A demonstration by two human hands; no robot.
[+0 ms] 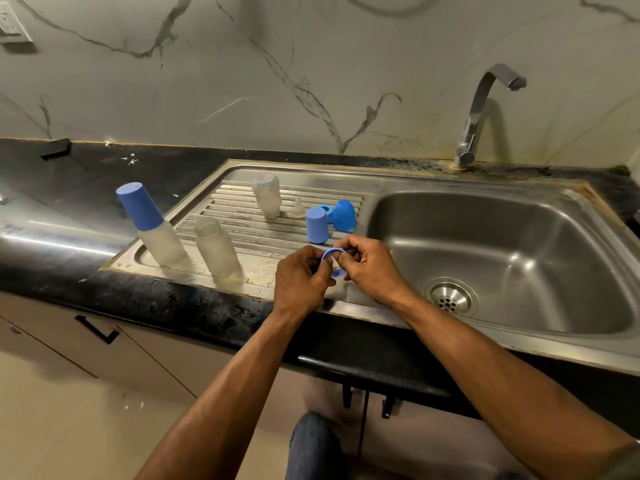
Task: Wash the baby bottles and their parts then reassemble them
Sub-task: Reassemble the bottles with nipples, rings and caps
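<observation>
Both hands, left [300,279] and right [366,264], pinched the blue collar ring [333,254]; probably seating a teat, so press evenly around the rim.

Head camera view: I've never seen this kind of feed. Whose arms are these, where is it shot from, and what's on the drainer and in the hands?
There is no machine here. A person wears one camera on the head, looking down at their own bare arms. The left hand and right hand together pinch a blue ring above the sink edge. On the ribbed drainboard stand a capped bottle, an open bottle, an upturned bottle, a clear teat, a blue cap and a blue dome cap. The tap is not running.
</observation>
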